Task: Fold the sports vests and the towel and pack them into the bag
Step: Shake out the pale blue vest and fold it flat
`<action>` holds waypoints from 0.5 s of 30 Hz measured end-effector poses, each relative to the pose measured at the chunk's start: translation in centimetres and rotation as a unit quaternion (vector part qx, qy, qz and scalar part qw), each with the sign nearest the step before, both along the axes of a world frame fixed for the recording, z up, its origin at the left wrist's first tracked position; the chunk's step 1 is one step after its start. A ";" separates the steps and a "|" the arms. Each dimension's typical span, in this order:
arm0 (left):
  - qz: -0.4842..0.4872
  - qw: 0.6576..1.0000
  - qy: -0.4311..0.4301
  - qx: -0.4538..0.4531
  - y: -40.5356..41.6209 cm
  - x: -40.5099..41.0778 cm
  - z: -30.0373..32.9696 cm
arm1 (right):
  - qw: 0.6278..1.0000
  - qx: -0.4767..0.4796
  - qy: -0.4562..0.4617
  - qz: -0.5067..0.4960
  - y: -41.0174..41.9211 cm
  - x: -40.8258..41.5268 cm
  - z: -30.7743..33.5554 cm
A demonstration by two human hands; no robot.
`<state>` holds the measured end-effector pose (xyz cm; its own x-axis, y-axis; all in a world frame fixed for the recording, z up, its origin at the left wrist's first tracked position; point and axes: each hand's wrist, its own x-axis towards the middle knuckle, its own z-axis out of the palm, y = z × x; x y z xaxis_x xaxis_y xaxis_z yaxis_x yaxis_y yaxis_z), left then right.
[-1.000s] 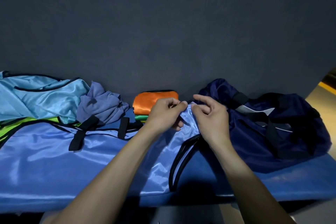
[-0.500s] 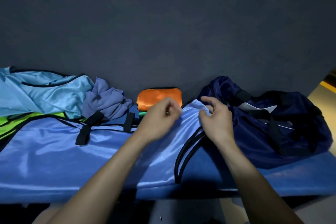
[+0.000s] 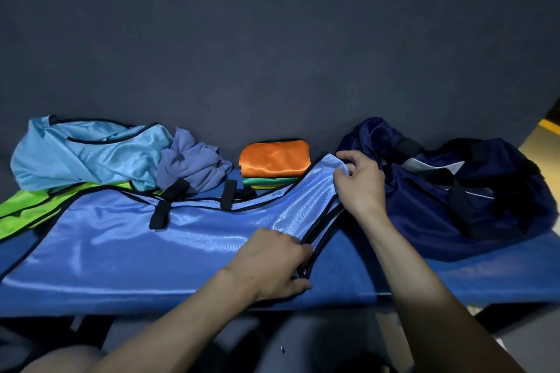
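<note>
A blue vest lies spread on the counter, left hand pinching its near black-trimmed edge, right hand pinching the far corner. Behind sits a stack of folded vests. Left to fold: light-blue vest, green vest, crumpled towel. Nothing appears packed in the bag yet.

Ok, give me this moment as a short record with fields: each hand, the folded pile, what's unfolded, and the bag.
left hand: grips near edge of blue vest
right hand: pinches vest's far corner
folded pile: orange on top, green below
unfolded: light blue vest, purple towel, lime vest
bag: navy, right of pile
</note>
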<state>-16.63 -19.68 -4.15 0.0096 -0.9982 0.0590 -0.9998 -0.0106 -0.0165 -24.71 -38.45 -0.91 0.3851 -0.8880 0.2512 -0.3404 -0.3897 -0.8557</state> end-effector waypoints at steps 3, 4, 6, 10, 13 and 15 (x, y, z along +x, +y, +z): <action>0.027 0.999 -0.017 0.005 0.6 0.2 0.3 | 1.000 -0.004 0.006 0.000 0.2 -0.1 -0.1; 0.034 0.999 -0.020 0.009 0.7 0.3 0.3 | 1.000 -0.006 0.009 -0.002 0.2 -0.2 -0.1; 0.037 0.999 -0.017 0.016 1.1 0.4 0.4 | 1.000 -0.009 0.016 -0.005 0.1 -0.3 -0.1; 0.019 0.999 0.047 0.004 2.0 1.1 0.6 | 0.999 -0.003 0.031 -0.007 0.0 -0.4 0.0; -0.033 0.996 0.080 -0.031 2.6 1.5 0.4 | 0.999 0.003 0.053 0.000 -0.2 -0.5 0.1; -0.067 0.994 0.085 -0.031 2.7 1.5 0.0 | 0.998 0.015 0.067 0.004 -0.4 -0.7 0.1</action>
